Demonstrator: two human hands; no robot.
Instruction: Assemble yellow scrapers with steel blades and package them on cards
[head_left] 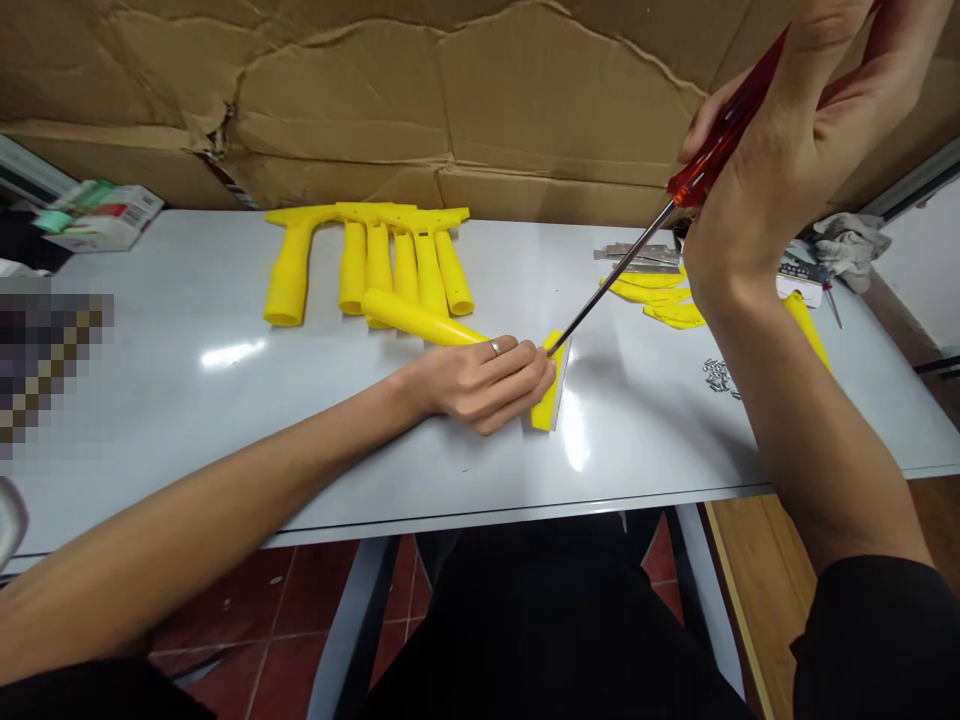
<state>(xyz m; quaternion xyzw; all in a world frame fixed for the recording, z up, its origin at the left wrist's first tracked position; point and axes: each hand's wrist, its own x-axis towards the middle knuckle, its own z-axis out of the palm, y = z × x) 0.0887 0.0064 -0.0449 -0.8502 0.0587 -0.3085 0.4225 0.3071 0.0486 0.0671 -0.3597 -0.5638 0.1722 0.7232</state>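
Note:
My left hand (491,385) is closed round a yellow plastic scraper (420,318) near its head, pressing it on the white table. The scraper's hollow handle points up and left, and a thin metal blade (559,395) edges its head on the right. In my right hand (780,160) is a screwdriver (720,150) with a clear red handle, held high and slanted. Its long shaft runs down to the scraper head beside my left fingertips. The tip and any screw under it are hidden by my fingers.
Several yellow scraper handles (292,270) stand in a row at the back left. To the right lie flat metal blades (637,256), yellow strips (652,292) and a small pile of screws (718,375). Cardboard (450,100) lines the back; a box (112,215) sits far left.

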